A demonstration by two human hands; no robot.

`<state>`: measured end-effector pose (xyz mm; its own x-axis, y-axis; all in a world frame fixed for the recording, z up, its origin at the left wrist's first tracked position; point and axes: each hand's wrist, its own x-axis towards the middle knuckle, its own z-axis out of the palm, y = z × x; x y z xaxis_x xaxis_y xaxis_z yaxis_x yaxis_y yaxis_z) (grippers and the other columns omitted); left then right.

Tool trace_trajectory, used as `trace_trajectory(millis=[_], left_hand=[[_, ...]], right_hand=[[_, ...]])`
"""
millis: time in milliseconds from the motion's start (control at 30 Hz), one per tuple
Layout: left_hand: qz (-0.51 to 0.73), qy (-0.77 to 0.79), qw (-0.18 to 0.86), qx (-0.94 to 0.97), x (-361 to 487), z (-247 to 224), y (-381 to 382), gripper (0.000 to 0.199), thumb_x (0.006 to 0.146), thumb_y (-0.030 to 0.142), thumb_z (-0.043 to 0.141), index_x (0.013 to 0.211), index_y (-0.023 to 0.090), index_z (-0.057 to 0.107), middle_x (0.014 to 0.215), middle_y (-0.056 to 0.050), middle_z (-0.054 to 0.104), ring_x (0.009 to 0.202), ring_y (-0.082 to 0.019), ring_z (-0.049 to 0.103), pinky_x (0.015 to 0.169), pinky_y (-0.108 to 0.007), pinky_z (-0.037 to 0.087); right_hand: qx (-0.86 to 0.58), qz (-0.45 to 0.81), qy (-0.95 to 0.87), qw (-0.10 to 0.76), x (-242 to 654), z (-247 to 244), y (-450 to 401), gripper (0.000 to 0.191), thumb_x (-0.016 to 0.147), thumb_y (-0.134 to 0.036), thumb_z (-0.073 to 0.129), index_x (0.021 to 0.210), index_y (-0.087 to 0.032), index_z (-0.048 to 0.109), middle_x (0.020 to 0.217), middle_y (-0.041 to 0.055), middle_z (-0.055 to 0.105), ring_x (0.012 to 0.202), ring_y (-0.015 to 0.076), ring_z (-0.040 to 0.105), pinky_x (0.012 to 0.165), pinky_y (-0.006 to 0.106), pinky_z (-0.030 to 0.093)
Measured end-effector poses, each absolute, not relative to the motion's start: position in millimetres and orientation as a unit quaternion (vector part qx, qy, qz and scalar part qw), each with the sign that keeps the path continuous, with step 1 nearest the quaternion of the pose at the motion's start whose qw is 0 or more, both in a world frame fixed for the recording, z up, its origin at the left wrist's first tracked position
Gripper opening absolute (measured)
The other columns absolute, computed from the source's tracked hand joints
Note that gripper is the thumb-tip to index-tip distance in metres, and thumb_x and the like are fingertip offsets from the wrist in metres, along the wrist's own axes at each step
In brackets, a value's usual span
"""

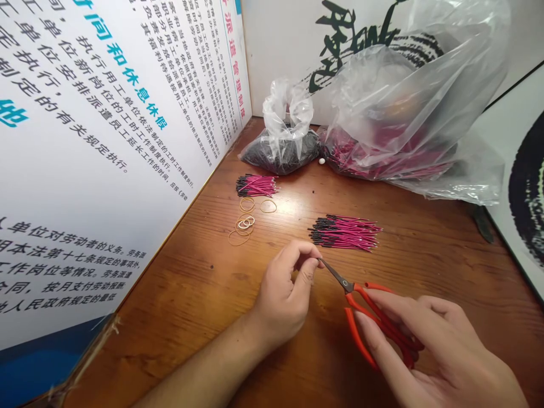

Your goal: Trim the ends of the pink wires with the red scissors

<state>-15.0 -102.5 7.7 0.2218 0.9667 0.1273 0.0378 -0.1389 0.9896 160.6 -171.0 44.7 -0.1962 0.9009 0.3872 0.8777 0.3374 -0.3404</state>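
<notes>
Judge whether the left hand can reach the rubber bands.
Probably yes: nothing blocks the left hand from the rubber bands, though its fingertips meet at the tip of the red-handled scissors.

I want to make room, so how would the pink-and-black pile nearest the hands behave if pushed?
The pile would probably spread rather than slide as one, since no band shows around it. Its thin strands lie mostly straight, so each seems fairly stiff. The table looks glossy, so strands may slip easily.

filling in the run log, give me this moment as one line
right hand: holding red-handled tool | left hand: pinched at tool's tip, contents unclear | pink-black wires: two piles on table | rubber bands: beyond left hand
</notes>
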Motion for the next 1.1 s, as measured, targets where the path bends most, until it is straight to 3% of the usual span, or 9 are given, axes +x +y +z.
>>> trace_trajectory(millis=[167,400,667,1100], left_hand=[[0.466,0.416,0.509,0.592,-14.1,8.5,-101.2,0.012,0.098,0.016,0.047,0.093,0.018,0.057,0.086,-0.002,0.06,0.074,-0.011,0.053,0.069,-0.024,0.043],[0.473,0.396,0.581,0.531,-13.6,9.1,-100.8,0.01,0.099,0.02,0.047,0.093,0.017,0.054,0.086,-0.001,0.061,0.06,-0.006,0.047,0.057,-0.019,0.041],[0.471,0.371,0.644,0.476,-12.0,10.9,-103.0,0.009,0.099,0.024,0.05,0.093,0.017,0.05,0.084,-0.001,0.064,0.051,-0.004,0.046,0.047,-0.016,0.036],[0.481,0.383,0.601,0.511,-13.9,9.2,-104.6,0.008,0.098,0.023,0.052,0.091,0.018,0.053,0.083,0.001,0.061,0.05,-0.002,0.043,0.049,-0.017,0.036]], right_hand=[[-0.567,0.0,-0.783,0.256,163.6,44.3,-172.2,0.023,0.092,-0.025,0.059,0.115,-0.022,0.057,0.067,-0.0056,0.062,0.054,0.0103,0.057,0.069,0.029,0.043],[-0.614,0.007,-0.733,0.293,155.3,44.2,-175.4,0.016,0.094,-0.027,0.057,0.11,-0.025,0.059,0.069,-0.006,0.061,0.055,0.0094,0.054,0.076,0.03,0.043],[-0.641,0.033,-0.712,0.286,151.3,46.8,-176.6,0.013,0.095,-0.034,0.057,0.106,-0.029,0.059,0.071,-0.0054,0.061,0.056,0.0109,0.054,0.072,0.03,0.043],[-0.634,0.033,-0.722,0.274,151.4,46.1,-175.8,0.014,0.095,-0.036,0.054,0.108,-0.029,0.058,0.072,-0.0061,0.062,0.054,0.0102,0.055,0.071,0.03,0.044]])
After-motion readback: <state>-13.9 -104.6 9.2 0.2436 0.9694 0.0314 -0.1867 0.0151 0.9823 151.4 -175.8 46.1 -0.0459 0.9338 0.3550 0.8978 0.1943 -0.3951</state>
